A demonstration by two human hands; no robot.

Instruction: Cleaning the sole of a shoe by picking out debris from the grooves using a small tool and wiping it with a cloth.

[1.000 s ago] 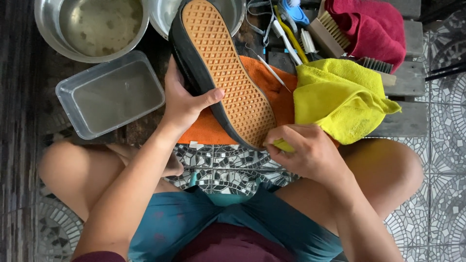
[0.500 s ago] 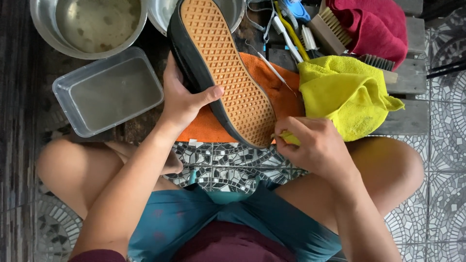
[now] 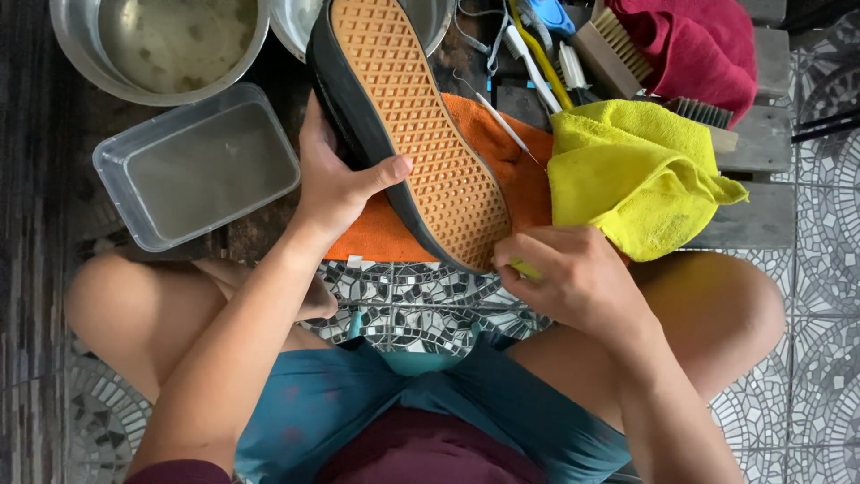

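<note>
Black shoe [image 3: 408, 134] sole-up, long axis running diagonally away, toe cut off, left hand [image 3: 336, 184] fingers wrapped around its side, right hand [image 3: 569, 273] fingers curled on a mostly hidden yellow tool at the heel

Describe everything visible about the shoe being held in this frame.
The shoe is turned sole-up, a tan rubber sole with a waffle grid and a black sidewall. It lies slanted, one end up by the metal bowls, the other toward the person's lap, over an orange cloth. The left hand clasps its side, thumb across the sole. The right hand presses a small yellow item, mostly hidden, at the lower end.
</note>
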